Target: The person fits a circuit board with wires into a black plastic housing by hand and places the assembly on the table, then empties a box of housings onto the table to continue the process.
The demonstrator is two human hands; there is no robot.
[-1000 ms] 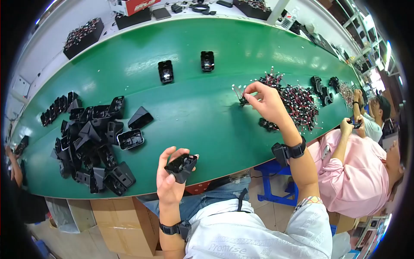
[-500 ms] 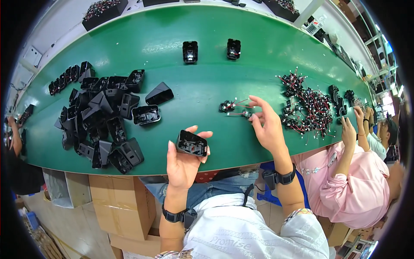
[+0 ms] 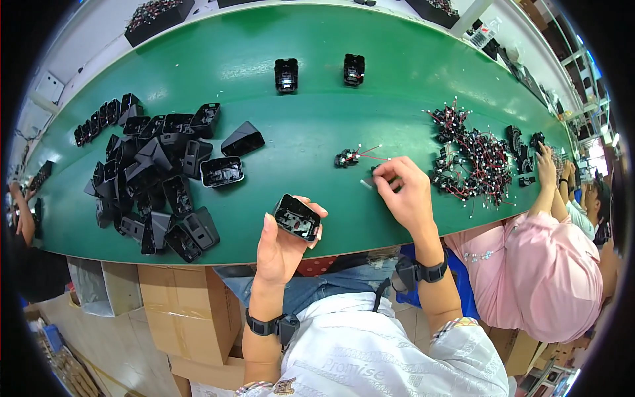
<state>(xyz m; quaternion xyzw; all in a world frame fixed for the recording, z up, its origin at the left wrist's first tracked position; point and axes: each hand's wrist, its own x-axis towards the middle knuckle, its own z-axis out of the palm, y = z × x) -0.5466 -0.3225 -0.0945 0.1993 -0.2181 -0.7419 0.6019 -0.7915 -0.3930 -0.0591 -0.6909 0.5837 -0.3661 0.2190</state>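
Observation:
Near the table's front edge, my left hand (image 3: 281, 248) holds a black plastic housing (image 3: 297, 217), its hollow side turned up so the ribs and posts inside show. To the right, my right hand (image 3: 405, 192) pinches a small wired part (image 3: 374, 171) between thumb and fingers. Most of that part is hidden by the fingers, and a pale blurred bit hangs beside it. Just beyond, on the table, lies a small black module with red wires (image 3: 345, 158), apart from the hand. Left of my hands, a heap of black housings (image 3: 149, 165) is spread out.
The green table (image 3: 317, 122) curves across the view. Two black housings (image 3: 286, 75) stand at the back. A tangled pile of wired modules (image 3: 473, 159) lies at right, near a person in pink (image 3: 549, 264). Cardboard boxes (image 3: 178, 311) stand below the front edge.
My right hand has closed on the small wired part and drawn it slightly nearer. The housing in my left hand has tilted. The person in pink has reached farther across the table.

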